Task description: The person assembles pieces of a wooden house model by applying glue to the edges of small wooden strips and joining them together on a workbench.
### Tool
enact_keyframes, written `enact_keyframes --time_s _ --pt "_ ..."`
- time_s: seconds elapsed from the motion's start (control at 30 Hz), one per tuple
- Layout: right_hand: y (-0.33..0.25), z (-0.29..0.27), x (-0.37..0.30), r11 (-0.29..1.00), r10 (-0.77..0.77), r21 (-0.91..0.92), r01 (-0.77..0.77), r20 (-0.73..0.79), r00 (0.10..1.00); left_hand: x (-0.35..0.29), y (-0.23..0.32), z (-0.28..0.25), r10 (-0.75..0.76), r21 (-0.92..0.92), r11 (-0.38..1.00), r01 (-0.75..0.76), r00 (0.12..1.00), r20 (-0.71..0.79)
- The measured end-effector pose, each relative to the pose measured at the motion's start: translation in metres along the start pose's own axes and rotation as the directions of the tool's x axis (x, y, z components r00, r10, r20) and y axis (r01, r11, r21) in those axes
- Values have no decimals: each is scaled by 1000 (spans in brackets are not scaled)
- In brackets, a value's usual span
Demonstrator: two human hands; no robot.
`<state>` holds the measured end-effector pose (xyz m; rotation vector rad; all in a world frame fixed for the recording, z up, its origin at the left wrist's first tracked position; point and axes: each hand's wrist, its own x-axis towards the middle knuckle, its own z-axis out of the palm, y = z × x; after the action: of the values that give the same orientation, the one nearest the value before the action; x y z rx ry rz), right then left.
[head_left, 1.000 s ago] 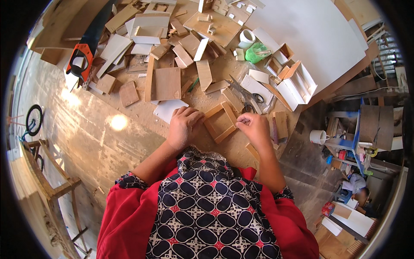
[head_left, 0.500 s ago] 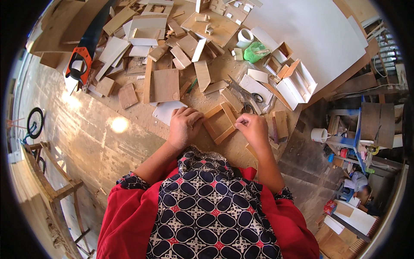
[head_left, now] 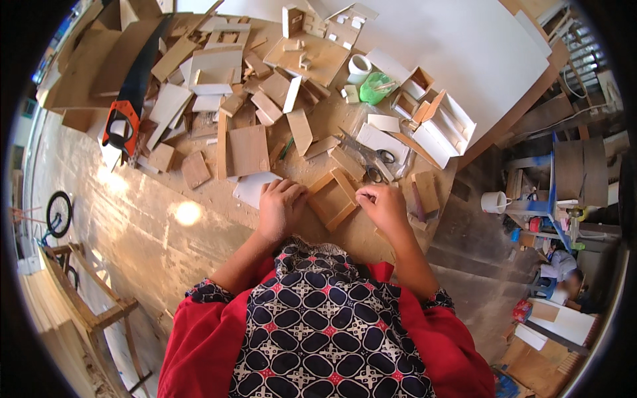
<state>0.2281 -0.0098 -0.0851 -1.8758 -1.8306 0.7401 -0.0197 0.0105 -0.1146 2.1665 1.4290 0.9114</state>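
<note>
A small rectangular wooden frame [head_left: 342,217] lies tilted on the workbench in front of me, its raised strips forming the sides. My left hand [head_left: 281,207] is closed at the frame's left corner, its fingers curled over and the thumb against the wood. At the right corner, my right hand [head_left: 383,207] is closed in a pinch, fingertips at or very close to the edge. Whatever it may pinch is too small to make out. Just beyond the frame are scissors [head_left: 374,174] with dark handles and a wooden block [head_left: 347,163]. A white sheet piece [head_left: 255,189] sits by my left hand.
Wood offcuts [head_left: 247,151] crowd the far left of the bench, with an orange-handled saw [head_left: 121,129]. Toward the far right stand a white cup [head_left: 359,67], a green plastic bag [head_left: 377,88] and a white open box [head_left: 450,129]. A person [head_left: 561,268] is in the right background.
The whole view has shifted slightly, with the bench things sliding left in it. Both hands keep nearly the same places at the frame's two corners.
</note>
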Motion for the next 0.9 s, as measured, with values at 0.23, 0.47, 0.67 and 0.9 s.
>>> enact_keyframes --time_s 0.23,0.47,0.67,0.9 --pt "56 -52 -23 989 139 -9 -147 -277 951 3 7 -12 -9 -77 997 7 1000 -29" --pt "69 -58 -65 965 262 33 -260 -145 954 3 3 -18 1 -88 996 -4 999 -36" --pt "45 -30 -56 937 250 -198 -287 -194 949 9 27 -23 20 -139 990 -18 1000 14" --pt "48 -36 -63 945 283 204 -258 -107 953 1 47 -19 23 -209 978 -12 998 53"
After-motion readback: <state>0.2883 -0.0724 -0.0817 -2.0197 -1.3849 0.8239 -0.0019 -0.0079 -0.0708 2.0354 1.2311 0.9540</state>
